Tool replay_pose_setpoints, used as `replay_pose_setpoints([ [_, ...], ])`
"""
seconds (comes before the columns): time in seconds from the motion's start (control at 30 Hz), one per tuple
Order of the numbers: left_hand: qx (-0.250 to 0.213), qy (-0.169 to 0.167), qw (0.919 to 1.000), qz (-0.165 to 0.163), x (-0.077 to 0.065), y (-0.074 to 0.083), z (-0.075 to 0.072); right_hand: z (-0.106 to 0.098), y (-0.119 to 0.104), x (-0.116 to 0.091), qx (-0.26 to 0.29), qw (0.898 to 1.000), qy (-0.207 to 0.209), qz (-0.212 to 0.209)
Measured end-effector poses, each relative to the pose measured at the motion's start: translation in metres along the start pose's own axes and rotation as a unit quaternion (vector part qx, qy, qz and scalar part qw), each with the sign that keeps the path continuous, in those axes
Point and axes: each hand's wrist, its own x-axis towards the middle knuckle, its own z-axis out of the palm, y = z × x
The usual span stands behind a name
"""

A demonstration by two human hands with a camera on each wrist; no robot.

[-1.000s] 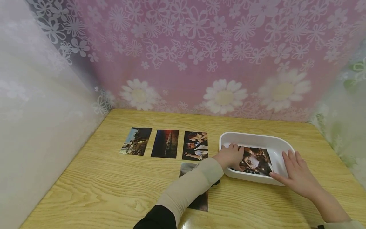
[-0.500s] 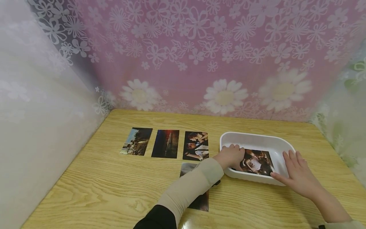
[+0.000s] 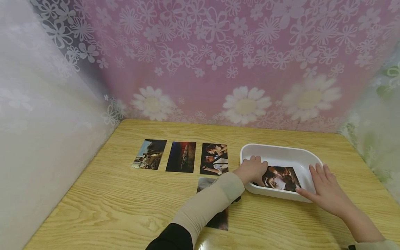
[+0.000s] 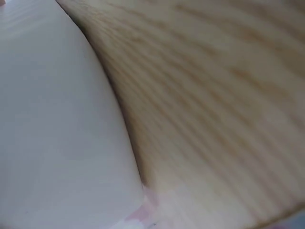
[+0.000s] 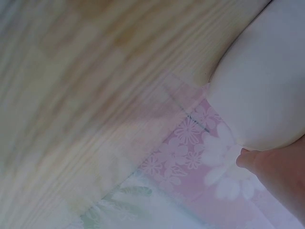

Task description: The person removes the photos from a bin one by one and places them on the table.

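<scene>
In the head view a white tray (image 3: 307,155) with rounded corners stands at the right of the table. Inside it lies a dark photo (image 3: 282,177) showing people. My left hand (image 3: 253,169) reaches over the tray's left side and grips the photo's left end with bent fingers, covering that part. At the tray's right end my right hand (image 3: 326,189) rests with spread, fairly straight fingers on the rim, its thumb along the front rim near the photo's corner. The right wrist view shows a fingertip (image 5: 245,158) against the tray's white wall (image 5: 267,90).
Left of the tray, three photos lie in a row: an outdoor scene (image 3: 150,155), a red-and-blue picture (image 3: 181,157) and a couple (image 3: 214,159). Another photo (image 3: 218,220) lies partly hidden beneath my left forearm. A pink flowered curtain (image 3: 200,62) hangs behind the wooden table (image 3: 109,194).
The photo in the tray has slid slightly toward the front rim and a little to the right. Both hands have stayed almost in place.
</scene>
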Motion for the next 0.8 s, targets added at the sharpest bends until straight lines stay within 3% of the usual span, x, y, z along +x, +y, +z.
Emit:
replay_pose_setpoints([
  [0.23,-0.015,0.004,0.9998,-0.016,-0.0023,0.0004,-0.0032,0.0011,0.0007,-0.0001,-0.001,1.000,0.004,-0.003],
  [0.4,-0.029,0.033,0.9986,-0.030,-0.0023,0.0003,-0.0048,0.0007,-0.0003,-0.0003,0.000,1.000,0.001,0.002],
  [0.6,-0.040,0.061,0.9970,-0.025,-0.0007,-0.0013,-0.0041,0.0005,-0.0010,-0.0001,0.001,1.000,0.004,0.001],
  [0.8,-0.080,0.087,0.9929,-0.003,0.0024,-0.0045,-0.0032,0.0013,-0.0005,-0.0002,0.000,1.000,0.010,-0.001],
])
